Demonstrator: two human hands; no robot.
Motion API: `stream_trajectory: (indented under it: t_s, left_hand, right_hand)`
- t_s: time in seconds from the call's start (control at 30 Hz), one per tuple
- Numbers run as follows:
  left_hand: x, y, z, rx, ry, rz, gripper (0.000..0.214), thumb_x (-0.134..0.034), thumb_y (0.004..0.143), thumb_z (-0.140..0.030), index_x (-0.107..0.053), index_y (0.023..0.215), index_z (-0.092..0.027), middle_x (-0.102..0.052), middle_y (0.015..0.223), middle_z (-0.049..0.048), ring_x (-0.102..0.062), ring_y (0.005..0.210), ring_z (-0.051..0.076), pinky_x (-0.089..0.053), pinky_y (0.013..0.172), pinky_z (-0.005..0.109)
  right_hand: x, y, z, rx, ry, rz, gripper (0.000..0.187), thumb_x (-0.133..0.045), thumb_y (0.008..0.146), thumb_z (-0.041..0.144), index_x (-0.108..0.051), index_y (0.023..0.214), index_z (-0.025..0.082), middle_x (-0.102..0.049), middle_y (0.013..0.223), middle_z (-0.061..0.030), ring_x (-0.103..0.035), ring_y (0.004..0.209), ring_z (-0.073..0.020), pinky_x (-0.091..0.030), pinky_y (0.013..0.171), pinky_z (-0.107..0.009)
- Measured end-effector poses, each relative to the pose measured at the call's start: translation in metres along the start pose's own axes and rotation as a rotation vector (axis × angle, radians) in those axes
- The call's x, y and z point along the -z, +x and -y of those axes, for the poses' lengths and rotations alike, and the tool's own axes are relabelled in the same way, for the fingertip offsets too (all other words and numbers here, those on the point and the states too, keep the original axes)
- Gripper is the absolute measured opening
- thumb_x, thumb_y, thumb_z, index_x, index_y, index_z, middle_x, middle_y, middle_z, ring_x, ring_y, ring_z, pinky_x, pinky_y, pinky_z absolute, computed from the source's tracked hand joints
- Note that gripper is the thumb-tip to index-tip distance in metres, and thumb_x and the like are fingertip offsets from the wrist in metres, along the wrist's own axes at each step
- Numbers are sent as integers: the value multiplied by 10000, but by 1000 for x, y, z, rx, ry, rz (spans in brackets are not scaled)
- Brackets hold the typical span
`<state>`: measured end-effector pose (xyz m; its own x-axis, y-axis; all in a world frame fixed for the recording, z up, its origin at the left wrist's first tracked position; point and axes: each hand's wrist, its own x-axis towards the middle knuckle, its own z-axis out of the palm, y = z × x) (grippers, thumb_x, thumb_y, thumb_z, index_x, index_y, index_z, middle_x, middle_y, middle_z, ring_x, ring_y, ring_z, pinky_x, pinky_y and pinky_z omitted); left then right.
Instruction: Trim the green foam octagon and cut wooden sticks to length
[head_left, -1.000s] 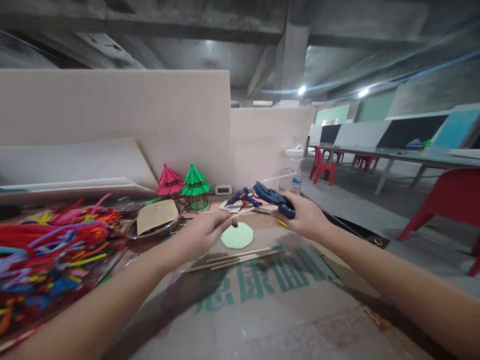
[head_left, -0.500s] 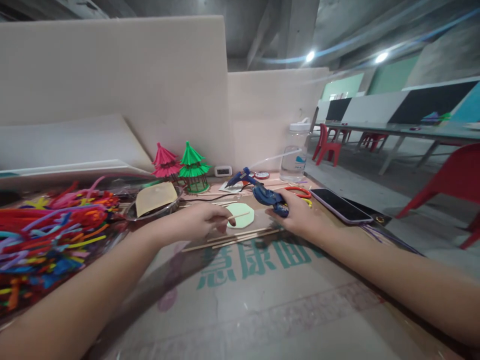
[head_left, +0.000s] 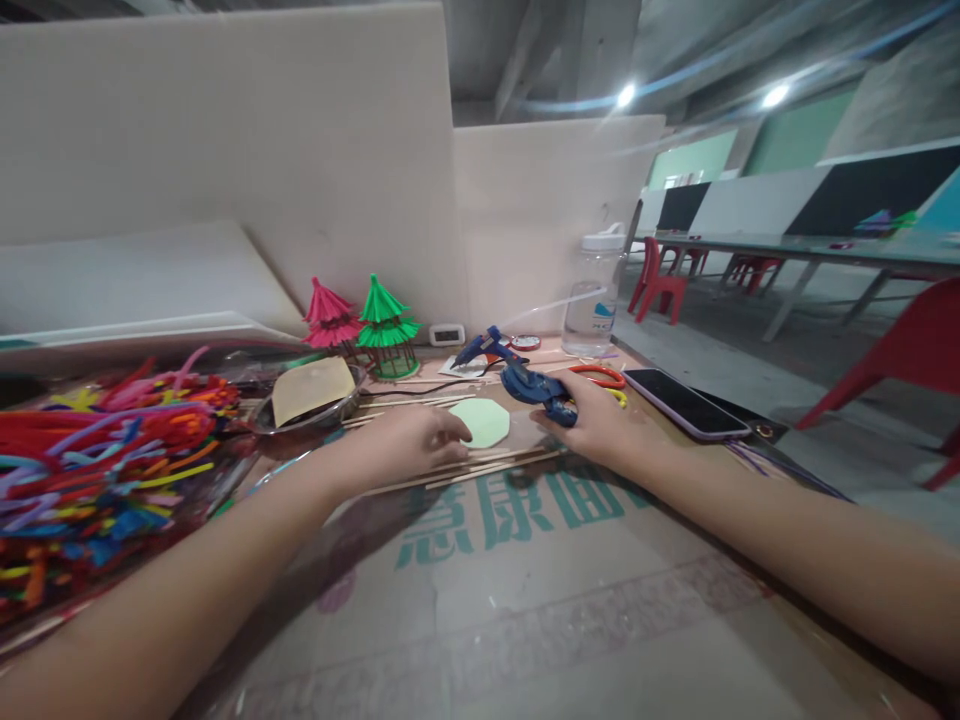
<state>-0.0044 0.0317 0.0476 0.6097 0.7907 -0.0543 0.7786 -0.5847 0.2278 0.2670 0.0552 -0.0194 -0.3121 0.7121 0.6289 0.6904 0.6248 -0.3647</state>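
Observation:
My right hand point(head_left: 596, 415) is wrapped round a blue hand cutter point(head_left: 529, 385), its dark curved head pointing left above the table. My left hand point(head_left: 420, 440) reaches in from the left with its fingers bent and slightly apart, and no stick shows between them. Its fingertips are beside a pale green octagonal card point(head_left: 484, 422) lying flat. Several thin wooden sticks point(head_left: 495, 465) lie just in front of the card, close under the left fingers. Behind the cutter rests a blue glue gun point(head_left: 480, 346).
Colourful pipe cleaners point(head_left: 97, 470) are heaped at left, beside a bowl point(head_left: 307, 430) with a tan sheet on top. Red and green pagoda models point(head_left: 388, 330) stand behind. At right are a water bottle point(head_left: 590, 310), orange-handled scissors point(head_left: 600, 376) and a phone point(head_left: 686, 403).
The thin stick that my left hand held over the green card is gone from its fingers, and that hand has lowered slightly. My right hand still grips the cutter in nearly the same place.

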Motion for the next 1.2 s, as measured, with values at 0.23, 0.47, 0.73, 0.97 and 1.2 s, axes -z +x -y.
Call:
stream_trajectory:
  t_s: [0.23,0.47,0.73,0.97,1.2]
  left_hand:
    - [8,3,52,256,236,-288,368,-417,902,-381,-712,1074,-245,-738,1070,49,-662,929,229,-448,732,264]
    - [-12,6,71,185,249,-248,310,-472,873,-338,-733,949,-191,-720,1018,97,-633,952,233,-445,840,297]
    - [-15,6,71,235,288,-298,267,-482,836,-297,-702,834,-145,-701,913,143,-625,894,260,-434,821,330]
    - [17,-2,44,334,150,-585,320,-374,933,-374,-554,1106,-174,-674,878,44,-601,741,178,-414,652,252]
    - [35,-20,-22,171,6,-740,359,-361,961,-445,-633,1012,-217,-635,718,-17,-557,645,145,-414,623,217]
  right_hand:
    - [-2,-1,-3,14,-13,-8,455,-610,831,460,-582,1172,160,-686,1068,-132,-643,986,-303,-500,824,-398]
    - [0,-1,-1,53,-16,14,441,-618,825,442,-577,1175,178,-675,1111,-134,-631,1027,-313,-492,845,-416]
    - [0,-1,-1,57,-20,26,456,-620,825,444,-578,1172,151,-671,1124,-147,-626,1036,-315,-493,866,-430]
    - [1,0,-3,-11,14,-9,461,-619,826,435,-564,1201,173,-667,1147,-135,-623,1062,-313,-493,887,-437]
    - [19,14,8,37,58,-89,504,-640,819,410,-510,1262,207,-638,1222,-120,-610,1112,-303,-490,924,-441]
